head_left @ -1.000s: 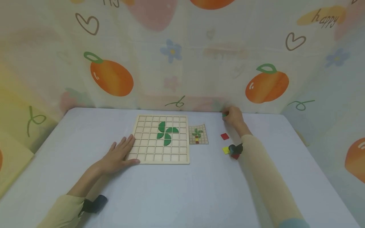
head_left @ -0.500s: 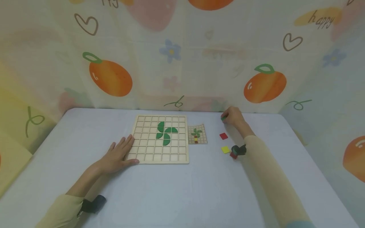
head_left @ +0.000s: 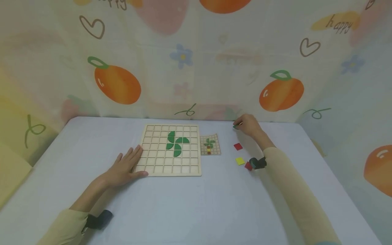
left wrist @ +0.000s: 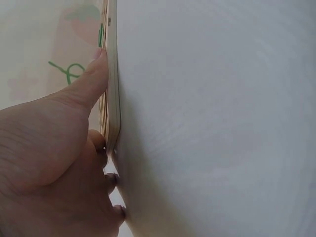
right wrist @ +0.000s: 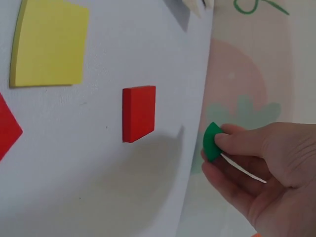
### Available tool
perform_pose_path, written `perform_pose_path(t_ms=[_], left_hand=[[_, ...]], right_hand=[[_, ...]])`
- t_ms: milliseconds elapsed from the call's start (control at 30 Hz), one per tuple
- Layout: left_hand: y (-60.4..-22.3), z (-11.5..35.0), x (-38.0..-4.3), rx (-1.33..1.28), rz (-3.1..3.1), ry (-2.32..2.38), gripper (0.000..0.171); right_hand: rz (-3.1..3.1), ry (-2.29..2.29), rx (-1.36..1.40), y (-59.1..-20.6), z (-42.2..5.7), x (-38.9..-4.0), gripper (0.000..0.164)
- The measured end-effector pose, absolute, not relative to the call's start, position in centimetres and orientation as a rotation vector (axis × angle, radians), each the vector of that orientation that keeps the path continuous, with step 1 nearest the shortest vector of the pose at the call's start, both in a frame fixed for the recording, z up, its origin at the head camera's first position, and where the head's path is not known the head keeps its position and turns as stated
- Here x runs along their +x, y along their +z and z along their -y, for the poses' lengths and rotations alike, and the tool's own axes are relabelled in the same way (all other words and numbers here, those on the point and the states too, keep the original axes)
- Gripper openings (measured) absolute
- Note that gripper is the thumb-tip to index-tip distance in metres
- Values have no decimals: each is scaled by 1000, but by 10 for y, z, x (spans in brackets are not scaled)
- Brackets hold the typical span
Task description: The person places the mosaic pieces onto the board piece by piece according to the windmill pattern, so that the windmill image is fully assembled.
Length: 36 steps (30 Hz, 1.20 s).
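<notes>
My right hand [head_left: 249,126] pinches a green quarter-circle tile [right wrist: 212,141] between thumb and fingers, near the table's back edge. My left hand [head_left: 122,168] lies with straight fingers along the left edge of a wooden grid board [head_left: 156,163], its thumb over the front corner. Several green quarter-circle tiles [head_left: 177,150] sit in the board's cells in a pinwheel shape. Against the board's right side is a pattern card [head_left: 216,148] showing a green pinwheel with a red and yellow stem.
Right of the card lie a red square tile [head_left: 238,146], a yellow square tile [head_left: 240,161] and another red tile [head_left: 248,166], the last close to the right wrist's black camera [head_left: 258,163]. A printed curtain [head_left: 208,81] hangs behind the white table [head_left: 183,211].
My right hand has moved slightly left with the green tile, and more of the lower red tile shows beside the wrist camera. The left hand stays on the board.
</notes>
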<state>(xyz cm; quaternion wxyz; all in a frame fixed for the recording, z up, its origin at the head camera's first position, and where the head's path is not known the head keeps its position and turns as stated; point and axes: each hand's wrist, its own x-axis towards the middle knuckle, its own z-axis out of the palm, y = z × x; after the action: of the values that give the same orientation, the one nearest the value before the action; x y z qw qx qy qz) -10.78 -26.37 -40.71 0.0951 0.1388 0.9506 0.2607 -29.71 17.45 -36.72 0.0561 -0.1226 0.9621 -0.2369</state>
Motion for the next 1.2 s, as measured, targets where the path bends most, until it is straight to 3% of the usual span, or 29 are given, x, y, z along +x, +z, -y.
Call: perform_pose_path(t_ms=[1200], left_hand=[[-411,266,-109,413,-2821,766,98]], right_hand=[[-2736,-971,-735,-365,-81,-258,18]])
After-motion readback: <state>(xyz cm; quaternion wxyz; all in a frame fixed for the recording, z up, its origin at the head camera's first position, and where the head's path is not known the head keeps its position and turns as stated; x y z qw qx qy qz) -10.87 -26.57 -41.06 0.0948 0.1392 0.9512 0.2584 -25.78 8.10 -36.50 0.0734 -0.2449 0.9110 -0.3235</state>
